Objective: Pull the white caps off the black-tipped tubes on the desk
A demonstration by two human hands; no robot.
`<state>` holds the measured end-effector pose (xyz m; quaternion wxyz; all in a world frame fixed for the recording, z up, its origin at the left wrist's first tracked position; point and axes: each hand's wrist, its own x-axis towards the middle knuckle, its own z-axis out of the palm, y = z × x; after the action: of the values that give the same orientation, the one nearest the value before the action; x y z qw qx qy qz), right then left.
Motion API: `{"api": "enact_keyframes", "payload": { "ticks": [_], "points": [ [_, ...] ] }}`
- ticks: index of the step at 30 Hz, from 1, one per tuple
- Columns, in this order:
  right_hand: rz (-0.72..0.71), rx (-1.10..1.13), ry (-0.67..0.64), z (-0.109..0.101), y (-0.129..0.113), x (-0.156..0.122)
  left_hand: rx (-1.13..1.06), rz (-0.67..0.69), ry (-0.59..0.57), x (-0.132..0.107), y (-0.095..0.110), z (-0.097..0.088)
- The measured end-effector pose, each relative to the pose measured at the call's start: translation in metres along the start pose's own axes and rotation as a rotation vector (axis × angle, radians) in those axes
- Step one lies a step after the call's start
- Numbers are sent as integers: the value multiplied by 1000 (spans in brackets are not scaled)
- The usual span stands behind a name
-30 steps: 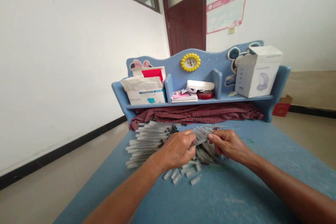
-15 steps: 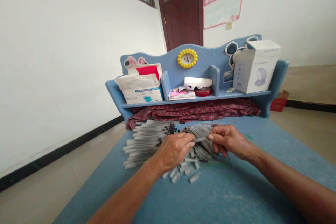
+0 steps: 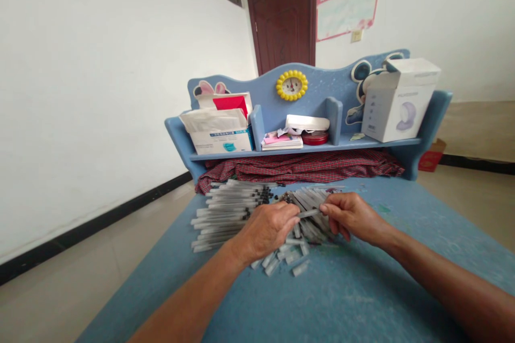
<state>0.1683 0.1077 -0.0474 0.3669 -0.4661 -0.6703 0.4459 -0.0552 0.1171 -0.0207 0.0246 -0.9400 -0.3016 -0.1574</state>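
Between my two hands runs a translucent grey pen barrel (image 3: 308,214). My left hand (image 3: 270,226) is closed on its left end, with the fingertips curled over it. The thumb and forefinger of my right hand (image 3: 351,215) pinch its other end. Left of my hands lies a stack of frosted pens (image 3: 225,214) with black ends. Slim clear pen pieces (image 3: 311,197) fan out behind and under my hands, partly hidden by them. Several short clear pen caps (image 3: 300,267) are scattered in front of my left hand.
A blue desk (image 3: 341,295) carries everything. At its back stands a shelf (image 3: 225,156) with a mask box (image 3: 221,136), a red round tin (image 3: 315,138) and a white carton (image 3: 402,102). Checked cloth (image 3: 298,168) is bunched below the shelf. A yellow flower-shaped clock (image 3: 292,86) sits on the backboard.
The camera view has shifted slightly, so the desk and shelf appear a little higher and to the right. Both hands keep hold of the pen barrel in nearly the same pose.
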Motion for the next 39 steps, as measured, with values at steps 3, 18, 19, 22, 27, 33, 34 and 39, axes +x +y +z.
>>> {"api": "enact_keyframes", "payload": {
  "ticks": [3, 18, 19, 22, 27, 33, 34, 39],
  "points": [
    [-6, 101, -50, -1, -1, 0, 26, -5, -2, 0, 0, 1],
    [48, -69, -24, 0, -3, -1, 31, 3, -19, 0, 3, 5],
    [62, -106, -17, 0, -3, -1, 27, 4, -19, 1, 3, 6],
    [71, -92, -27, -1, -4, -1, 21, 5, -16, 1, 3, 6],
    [67, 52, -96, -3, -4, -1, 10, -6, -5, 0, 3, 7],
    [111, -66, -72, -2, -5, -2, 6, -2, 3, -1, 2, 9],
    [107, -31, -83, -2, -5, -3, 7, 1, 4, -1, 2, 9],
    [116, 61, -127, -4, -5, -3, 10, -1, 8, 0, 2, 10]
  ]
}}
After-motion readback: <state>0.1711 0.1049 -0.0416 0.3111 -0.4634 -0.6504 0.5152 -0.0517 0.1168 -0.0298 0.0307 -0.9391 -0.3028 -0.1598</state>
